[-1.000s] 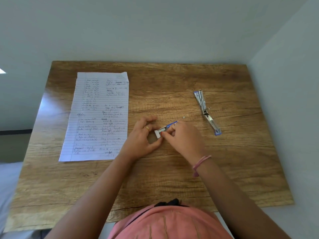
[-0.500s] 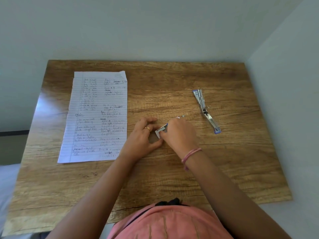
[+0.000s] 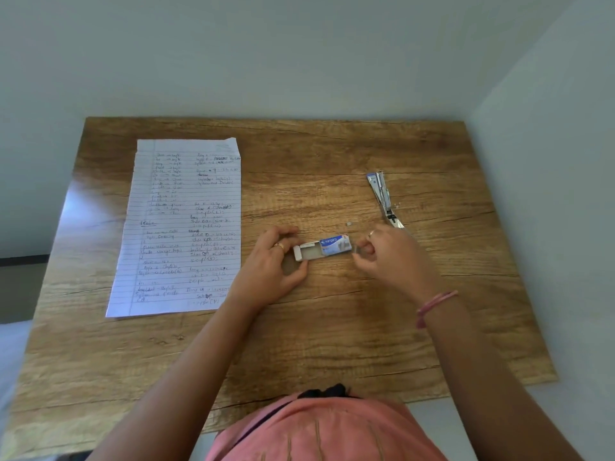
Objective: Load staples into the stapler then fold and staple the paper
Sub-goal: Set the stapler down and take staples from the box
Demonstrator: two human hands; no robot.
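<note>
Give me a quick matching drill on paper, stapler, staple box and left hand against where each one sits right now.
Things:
1. paper
2. stapler
3. staple box
4. left hand

Places or states:
A. lying opened out flat, far right of the table
B. tray slid partly out, mid-table between the hands
C. flat and unfolded, left side of the table
D. holding the pulled-out tray end

Pairs: 1-C, 2-A, 3-B, 4-D

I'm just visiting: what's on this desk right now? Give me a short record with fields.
paper: lined handwritten sheet, flat, unfolded, at the table's left
stapler: swung open, far right of the wooden table
staple box: tray slid out
left hand: holds the tray end
right hand: pinches what looks like a staple strip
</note>
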